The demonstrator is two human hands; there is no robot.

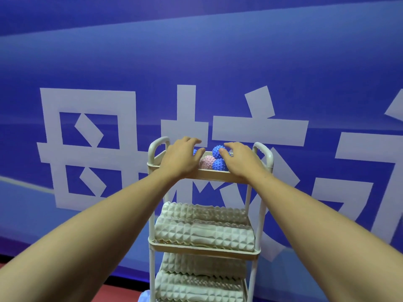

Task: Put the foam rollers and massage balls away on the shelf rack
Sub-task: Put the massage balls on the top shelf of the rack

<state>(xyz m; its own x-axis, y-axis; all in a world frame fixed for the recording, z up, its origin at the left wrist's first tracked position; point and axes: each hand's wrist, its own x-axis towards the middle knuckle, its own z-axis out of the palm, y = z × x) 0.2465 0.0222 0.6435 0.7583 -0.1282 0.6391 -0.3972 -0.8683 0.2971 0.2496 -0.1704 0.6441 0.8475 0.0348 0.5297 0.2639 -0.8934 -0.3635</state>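
Blue and pink massage balls [212,159] in the shelf rack's [214,174] top tray, corralled between loosely curled left hand [181,159] and right hand [242,160], apparently gripping nothing.

Massage balls [214,159] in rack's [259,216] top tray, foam rollers [204,233] on shelves below

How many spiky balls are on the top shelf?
4 show: a pink ball, a blue ball behind it, another blue beside it, a blue sliver by the left hand. Hands may hide more.
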